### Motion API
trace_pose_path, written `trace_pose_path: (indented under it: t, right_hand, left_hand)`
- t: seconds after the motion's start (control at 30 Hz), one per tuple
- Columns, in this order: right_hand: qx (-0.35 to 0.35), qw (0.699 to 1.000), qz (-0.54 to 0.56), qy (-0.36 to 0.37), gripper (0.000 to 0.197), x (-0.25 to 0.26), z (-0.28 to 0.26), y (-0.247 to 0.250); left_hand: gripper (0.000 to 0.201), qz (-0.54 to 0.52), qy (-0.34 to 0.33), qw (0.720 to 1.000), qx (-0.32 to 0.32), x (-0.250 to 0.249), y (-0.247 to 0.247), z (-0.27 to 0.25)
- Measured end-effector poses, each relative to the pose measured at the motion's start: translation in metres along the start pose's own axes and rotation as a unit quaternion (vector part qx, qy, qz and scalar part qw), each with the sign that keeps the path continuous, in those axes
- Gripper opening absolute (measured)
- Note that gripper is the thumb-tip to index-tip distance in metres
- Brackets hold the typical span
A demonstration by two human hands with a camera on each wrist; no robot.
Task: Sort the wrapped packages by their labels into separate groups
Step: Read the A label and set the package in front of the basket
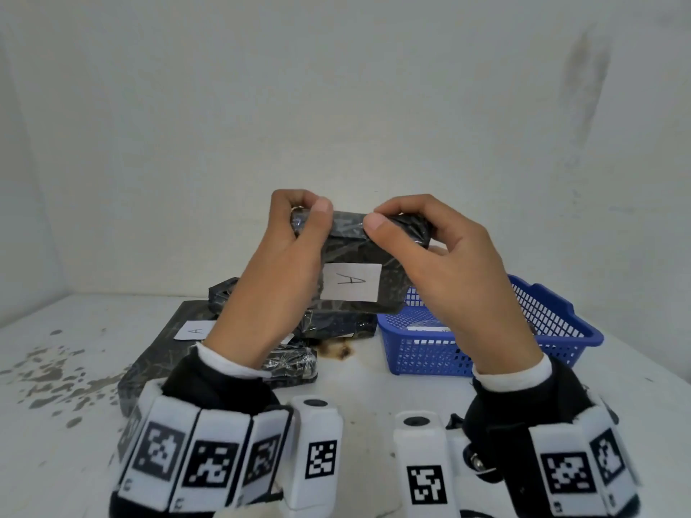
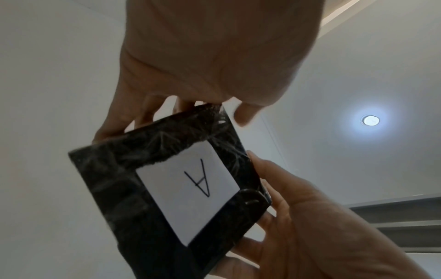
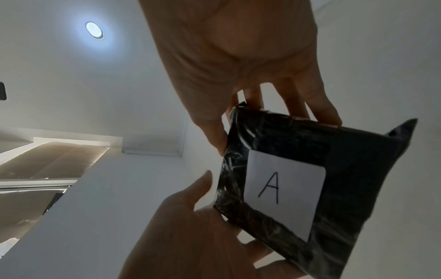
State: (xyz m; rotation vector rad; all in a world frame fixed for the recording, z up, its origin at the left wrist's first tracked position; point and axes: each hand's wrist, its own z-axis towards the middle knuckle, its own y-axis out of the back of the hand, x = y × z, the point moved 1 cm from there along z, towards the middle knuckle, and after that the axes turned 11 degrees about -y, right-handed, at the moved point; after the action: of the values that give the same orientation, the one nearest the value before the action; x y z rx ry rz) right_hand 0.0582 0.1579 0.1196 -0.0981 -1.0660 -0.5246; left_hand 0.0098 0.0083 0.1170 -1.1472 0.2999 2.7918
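Hands, left and right, hold black A-labelled package aloft.

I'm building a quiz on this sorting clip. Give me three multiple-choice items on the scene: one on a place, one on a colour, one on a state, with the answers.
1. Where is the basket?
A. On the table's right side
B. On the left pile
C. In the left hand

2. What colour is the basket?
A. Red
B. Blue
C. Green

3. How is the raised package held?
A. It lies flat on the table
B. By one hand only
C. By both hands, above the table

Answers:
1. A: in the head view it stands on the table, right of the black pile.
2. B: its mesh walls are blue.
3. C: the left hand and right hand grip its top edge, and its label reading A faces the camera.
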Motion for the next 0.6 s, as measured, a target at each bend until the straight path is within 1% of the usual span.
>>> trace_pose_path:
  t: [0.07, 0.1, 0.13, 0.17, 0.23, 0.33, 0.4, 0.47, 0.5, 0.53, 0.6]
  right_hand:
    - [-0.005, 1.0, -0.003, 0.0, 0.012, -0.001, 0.002, 0.005]
    - [-0.01, 1.0, -0.006, 0.001, 0.014, -0.001, 0.003, 0.007]
    - [-0.015, 1.0, -0.013, 0.0, 0.017, 0.0, 0.003, 0.01]
    - [-0.019, 1.0, -0.023, -0.002, 0.021, 0.0, 0.004, 0.012]
    - [-0.02, 0.999, -0.039, -0.01, 0.032, -0.001, 0.007, 0.017]
    - [-0.005, 0.998, -0.042, -0.042, 0.051, -0.009, 0.011, 0.026]
    - [0.007, 0.996, -0.061, -0.065, 0.062, -0.016, 0.011, 0.035]
    - [0.029, 0.991, -0.093, -0.089, 0.07, -0.023, 0.009, 0.047]
    - [0.045, 0.989, -0.1, -0.104, 0.07, -0.027, 0.007, 0.054]
    - [0.063, 0.987, -0.092, -0.118, 0.07, -0.031, 0.005, 0.06]
    - [0.087, 0.986, -0.026, -0.142, 0.067, -0.04, 0.002, 0.075]
  left_hand:
    - [0.04, 0.007, 0.015, 0.999, 0.04, 0.002, 0.001, 0.0]
    - [0.044, 0.029, 0.013, 0.998, 0.061, 0.003, 0.003, 0.0]
    - [0.042, 0.06, 0.007, 0.995, 0.076, 0.003, 0.004, 0.0]
    - [0.037, 0.087, 0.003, 0.993, 0.076, 0.004, 0.007, 0.001]
    - [0.03, 0.094, 0.003, 0.994, 0.052, 0.005, 0.009, 0.002]
    - [0.029, 0.066, 0.013, 0.998, -0.003, 0.009, 0.007, 0.002]
    - [0.036, 0.028, 0.032, 0.999, -0.028, 0.009, 0.004, 0.001]
    - [0.044, -0.018, 0.055, 0.998, -0.016, 0.009, -0.003, -0.001]
    - [0.044, -0.036, 0.066, 0.997, -0.006, 0.008, -0.008, -0.002]
    - [0.042, -0.051, 0.078, 0.996, -0.002, 0.009, -0.014, -0.002]
    - [0.038, -0.073, 0.11, 0.991, 0.006, 0.009, -0.027, -0.003]
